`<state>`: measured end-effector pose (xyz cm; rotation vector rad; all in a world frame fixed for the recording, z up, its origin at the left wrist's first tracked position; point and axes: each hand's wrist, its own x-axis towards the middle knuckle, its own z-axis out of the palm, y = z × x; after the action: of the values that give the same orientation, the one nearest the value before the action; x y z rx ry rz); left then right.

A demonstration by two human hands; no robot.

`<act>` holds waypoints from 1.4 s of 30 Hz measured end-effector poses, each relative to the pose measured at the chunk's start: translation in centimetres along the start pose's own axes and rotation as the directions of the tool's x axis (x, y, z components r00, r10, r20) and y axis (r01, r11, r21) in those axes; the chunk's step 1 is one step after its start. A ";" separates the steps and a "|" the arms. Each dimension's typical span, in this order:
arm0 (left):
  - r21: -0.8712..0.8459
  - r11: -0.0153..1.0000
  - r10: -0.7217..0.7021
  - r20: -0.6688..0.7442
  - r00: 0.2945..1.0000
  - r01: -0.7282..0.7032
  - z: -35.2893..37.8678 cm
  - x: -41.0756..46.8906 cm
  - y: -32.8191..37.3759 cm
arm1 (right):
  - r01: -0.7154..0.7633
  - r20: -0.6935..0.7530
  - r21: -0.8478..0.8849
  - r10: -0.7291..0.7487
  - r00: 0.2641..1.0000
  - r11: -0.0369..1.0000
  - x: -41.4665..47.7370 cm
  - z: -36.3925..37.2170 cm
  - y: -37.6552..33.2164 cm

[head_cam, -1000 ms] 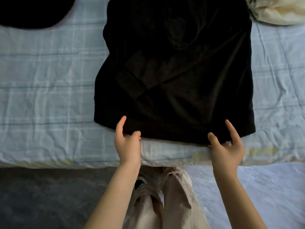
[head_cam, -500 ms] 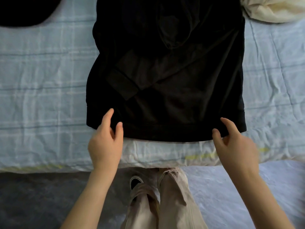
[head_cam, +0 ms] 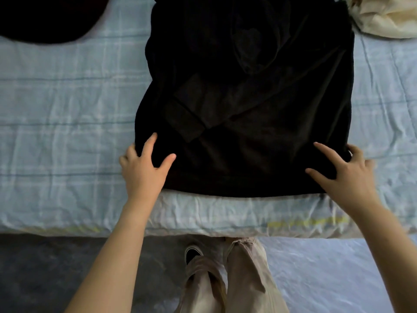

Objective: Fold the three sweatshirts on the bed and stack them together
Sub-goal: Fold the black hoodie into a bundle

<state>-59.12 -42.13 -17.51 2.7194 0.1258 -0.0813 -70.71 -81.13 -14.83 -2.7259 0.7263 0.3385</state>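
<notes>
A black sweatshirt (head_cam: pixel 248 98) lies flat on the bed (head_cam: pixel 56 132), with one sleeve folded across its front and its hem toward me. My left hand (head_cam: pixel 144 175) is on the hem's left corner. Thumb and forefinger lie on top of the cloth, and the other fingers curl round the side edge. My right hand (head_cam: pixel 345 177) holds the right corner the same way. A second dark garment (head_cam: pixel 45 16) sits at the far left. A cream garment (head_cam: pixel 388 16) lies bunched at the far right.
The bed has a pale blue checked sheet, and its near edge runs across the frame below the hem. My legs in beige trousers (head_cam: pixel 243 279) and a black shoe (head_cam: pixel 193 253) stand on the floor against the bed.
Both hands have moved outward along the hem, from near its middle to the two bottom corners, and have settled onto the cloth. The sweatshirt itself has stayed in place.
</notes>
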 end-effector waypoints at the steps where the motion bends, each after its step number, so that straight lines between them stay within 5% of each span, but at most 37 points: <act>1: -0.083 0.996 0.021 -0.005 1.000 -0.022 -0.3 -0.1 -0.3 | -0.014 -0.009 0.090 0.015 1.000 0.996 -0.2 -0.1 0.0; 5: -0.427 0.904 0.022 0.068 0.997 0.010 -2.1 -0.3 -1.0 | -0.060 0.012 0.451 0.061 0.998 0.891 -0.9 -1.0 1.0; 9: -0.691 0.710 -0.045 0.150 0.988 0.137 -5.2 1.3 -0.8 | 0.045 -0.165 0.633 0.078 0.983 0.773 -1.2 -3.7 1.6; 16: -0.848 0.526 -0.067 0.038 0.997 0.068 -8.7 9.0 3.5 | 0.211 -0.368 0.645 0.057 0.928 0.735 5.4 -11.0 -2.1; 22: -0.881 0.472 -0.065 -0.085 0.994 -0.045 -9.3 17.4 8.8 | 0.277 -0.464 0.639 0.073 0.883 0.718 15.7 -14.9 -5.1; 28: -0.840 0.530 -0.079 -0.182 0.980 -0.113 -8.4 28.0 12.7 | 0.331 -0.531 0.631 0.079 0.844 0.702 27.3 -17.3 -7.8; 33: -0.647 0.761 -0.094 -0.196 0.976 -0.056 -2.9 34.7 14.1 | 0.245 -0.437 0.616 0.065 0.897 0.749 35.6 -14.0 -9.5; 36: -0.523 0.852 -0.127 -0.147 0.981 0.031 2.0 35.6 13.1 | 0.218 -0.367 0.599 0.022 0.930 0.770 38.1 -9.6 -9.8; 42: -0.444 0.896 -0.100 -0.254 0.962 -0.024 5.0 35.6 11.9 | 0.205 -0.358 0.589 0.025 0.933 0.782 39.3 -6.5 -9.5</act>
<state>-22.72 -52.30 -20.01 2.2537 0.2454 0.2797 -31.64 -92.93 -18.37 -2.1749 0.6381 -0.3717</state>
